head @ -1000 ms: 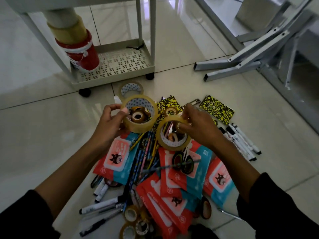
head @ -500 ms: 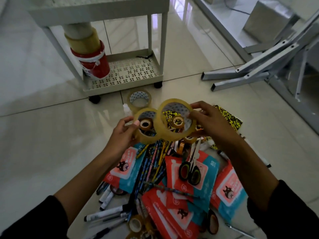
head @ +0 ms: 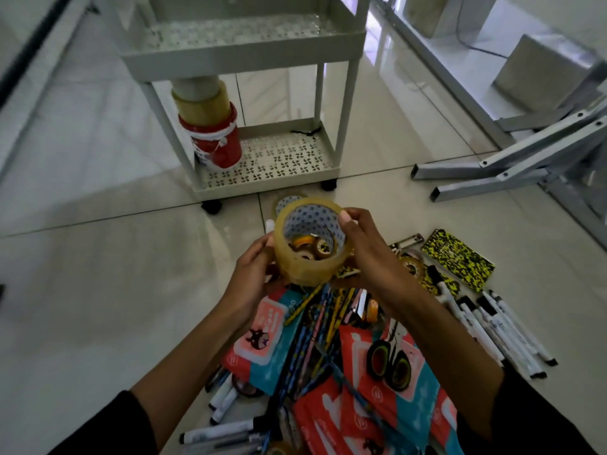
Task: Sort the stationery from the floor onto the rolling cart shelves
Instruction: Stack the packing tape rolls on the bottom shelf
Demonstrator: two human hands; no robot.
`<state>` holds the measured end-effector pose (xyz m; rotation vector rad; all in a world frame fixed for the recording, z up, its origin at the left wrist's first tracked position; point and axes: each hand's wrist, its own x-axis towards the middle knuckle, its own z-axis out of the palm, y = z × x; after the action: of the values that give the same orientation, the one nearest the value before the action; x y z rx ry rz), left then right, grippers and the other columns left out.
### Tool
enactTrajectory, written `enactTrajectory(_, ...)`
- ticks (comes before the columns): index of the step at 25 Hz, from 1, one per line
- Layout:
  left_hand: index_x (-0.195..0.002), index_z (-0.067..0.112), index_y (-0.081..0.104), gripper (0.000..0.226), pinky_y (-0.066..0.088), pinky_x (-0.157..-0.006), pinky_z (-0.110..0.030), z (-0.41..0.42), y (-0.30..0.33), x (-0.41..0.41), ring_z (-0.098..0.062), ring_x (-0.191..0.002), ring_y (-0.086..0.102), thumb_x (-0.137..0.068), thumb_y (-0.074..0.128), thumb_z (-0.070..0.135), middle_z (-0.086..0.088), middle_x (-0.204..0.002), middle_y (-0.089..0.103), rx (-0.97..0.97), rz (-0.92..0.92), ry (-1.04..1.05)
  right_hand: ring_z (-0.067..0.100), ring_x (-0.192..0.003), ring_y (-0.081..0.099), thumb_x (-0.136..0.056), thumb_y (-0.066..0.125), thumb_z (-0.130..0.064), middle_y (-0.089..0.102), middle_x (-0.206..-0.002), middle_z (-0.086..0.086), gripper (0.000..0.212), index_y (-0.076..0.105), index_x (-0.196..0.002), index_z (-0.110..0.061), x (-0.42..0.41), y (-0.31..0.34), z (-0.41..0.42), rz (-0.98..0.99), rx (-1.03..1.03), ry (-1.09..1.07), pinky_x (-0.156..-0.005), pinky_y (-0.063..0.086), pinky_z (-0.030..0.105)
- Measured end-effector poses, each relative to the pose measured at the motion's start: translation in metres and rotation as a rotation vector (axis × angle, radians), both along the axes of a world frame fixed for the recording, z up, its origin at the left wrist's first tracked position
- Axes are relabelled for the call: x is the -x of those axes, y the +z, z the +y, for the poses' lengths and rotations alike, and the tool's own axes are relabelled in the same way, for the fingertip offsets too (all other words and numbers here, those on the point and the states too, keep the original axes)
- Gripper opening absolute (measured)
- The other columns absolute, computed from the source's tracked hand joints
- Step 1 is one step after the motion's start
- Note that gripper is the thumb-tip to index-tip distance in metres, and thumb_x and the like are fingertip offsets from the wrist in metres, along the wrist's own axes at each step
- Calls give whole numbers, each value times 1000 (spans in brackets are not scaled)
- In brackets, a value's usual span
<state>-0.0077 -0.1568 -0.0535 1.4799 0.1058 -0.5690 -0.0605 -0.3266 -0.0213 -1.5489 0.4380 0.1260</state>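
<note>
Two clear tape rolls (head: 305, 264) are stacked one on the other and held above the floor pile. My left hand (head: 253, 274) grips the stack from the left and my right hand (head: 368, 257) from the right and top. Another tape roll (head: 283, 200) lies on the floor just behind them. The pale rolling cart (head: 328, 54) stands beyond, its bottom shelf (head: 279, 159) carrying a tower of tape rolls (head: 210, 126) at the left. Below my hands lies the stationery pile: pencils (head: 315, 323), red and blue packets (head: 262, 339), scissors (head: 391, 356).
White markers (head: 492, 326) lie on the floor at the right beside yellow-black notebooks (head: 458, 257). More markers (head: 220, 435) and small tape rolls lie near the bottom. Grey metal table legs (head: 525, 162) stretch across the floor at the right. The tile floor to the left is bare.
The two rolls, held apart one in each hand, have been brought together into a single stack gripped by both hands. The view has tilted up, showing more of the cart.
</note>
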Motion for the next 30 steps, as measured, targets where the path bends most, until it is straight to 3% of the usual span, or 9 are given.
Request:
enactTrajectory(4, -111, 20, 66, 38, 55, -80, -40, 8, 5, -10, -21, -89, 64, -102, 33, 36, -9, -107, 68, 7, 21, 47, 29, -104, 61, -92, 35, -62, 55, -125, 4, 37, 43, -117, -37, -19, 1, 11, -64, 82, 1, -67, 60, 46)
enactTrajectory(8, -116, 31, 64, 52, 57, -81, -26, 16, 15, -22, -10, -98, 67, -94, 25, 58, 4, -107, 71, -59, -111, -53, 27, -99, 63, -93, 31, -63, 60, -118, 1, 32, 45, -112, -41, -43, 2, 21, -73, 118, -49, -66, 60, 48)
enactTrajectory(11, -118, 34, 61, 55, 56, -77, -21, 18, 17, -36, -8, -99, 67, -91, 22, 61, 6, -107, 71, -85, -171, -33, 24, -107, 61, -86, 27, -74, 60, -124, -4, 40, 46, -116, -55, -61, -1, 28, -59, 136, -30, -79, 57, 49)
enactTrajectory(14, -114, 39, 61, 51, 56, -73, -18, 21, 22, -56, -3, -99, 66, -91, 22, 62, 14, -104, 70, -92, -210, -28, 20, -113, 57, -87, 34, -71, 57, -127, -9, 40, 48, -121, -54, -82, -2, 31, -31, 75, -8, -80, 57, 41)
enactTrajectory(17, -114, 33, 63, 47, 54, -63, -16, 19, 23, -80, -1, -91, 67, -95, 26, 55, 17, -97, 72, -48, -241, 32, 22, -110, 58, -92, 52, -48, 58, -123, -5, 23, 55, -114, -45, -109, -4, 29, 10, -41, -9, -74, 59, 46)
enactTrajectory(19, -119, 28, 62, 51, 55, -64, -16, 15, 19, -102, -2, -90, 68, -94, 27, 57, 10, -101, 72, -35, -230, 78, 26, -107, 58, -92, 54, -32, 58, -120, 0, 23, 55, -114, -40, -134, -5, 24, 19, -55, -24, -68, 60, 47)
enactTrajectory(25, -138, 28, 43, 59, 51, -74, -18, -2, 5, -176, -11, -113, 58, -93, 25, 62, 3, -130, 57, 30, -161, 115, 35, -113, 55, -80, 58, -48, 52, -134, 5, 60, 44, -136, -33, -227, -16, 9, 21, 53, -62, -60, 59, 46)
enactTrajectory(27, -138, 31, 43, 55, 48, -77, -21, -9, -1, -197, -12, -117, 55, -94, 26, 61, 5, -132, 55, 42, -165, 107, 35, -110, 56, -81, 57, -47, 53, -133, 6, 55, 47, -133, -32, -252, -22, 5, 25, 63, -63, -58, 59, 43)
enactTrajectory(30, -120, 37, 54, 34, 48, -72, -18, -18, -7, -223, -1, -103, 58, -99, 30, 50, 14, -119, 61, 23, -197, 73, 36, -110, 57, -91, 53, -41, 54, -130, 9, 39, 50, -128, -29, -281, -35, -1, 27, 55, -63, -63, 60, 47)
